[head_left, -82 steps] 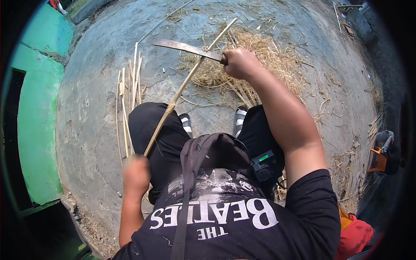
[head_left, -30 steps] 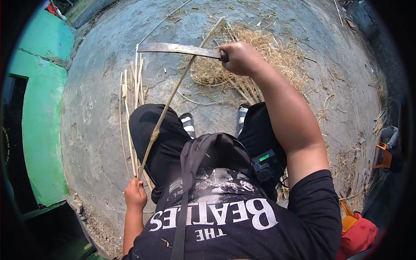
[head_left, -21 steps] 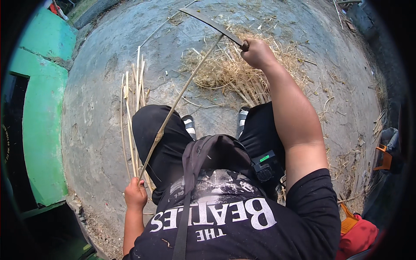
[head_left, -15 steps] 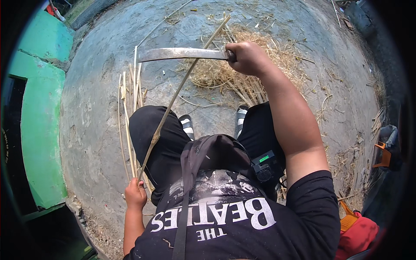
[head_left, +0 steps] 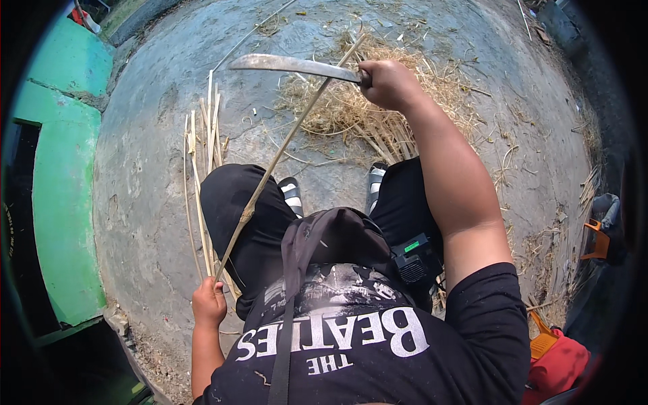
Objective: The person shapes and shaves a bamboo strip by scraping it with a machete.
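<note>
Grey concrete (head_left: 142, 169) surrounds me. My left hand (head_left: 209, 302) grips a strip (head_left: 291, 140) by its near end, my right hand (head_left: 389, 84) a machete (head_left: 293, 65).

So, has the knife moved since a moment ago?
Yes, the knife moved up the picture: its tip now shows above the tops of the loose sticks.

From the black-trousered left knee (head_left: 233, 185), thin pale wooden strips (head_left: 193, 144) obstruct eleven o'clock; the slanting tan wooden stick (head_left: 248, 213) and curved metal-bladed knife (head_left: 290, 64) bar one o'clock. Beyond the strips, bare grey concrete (head_left: 138, 182) leaves passage toward nine o'clock.
</note>
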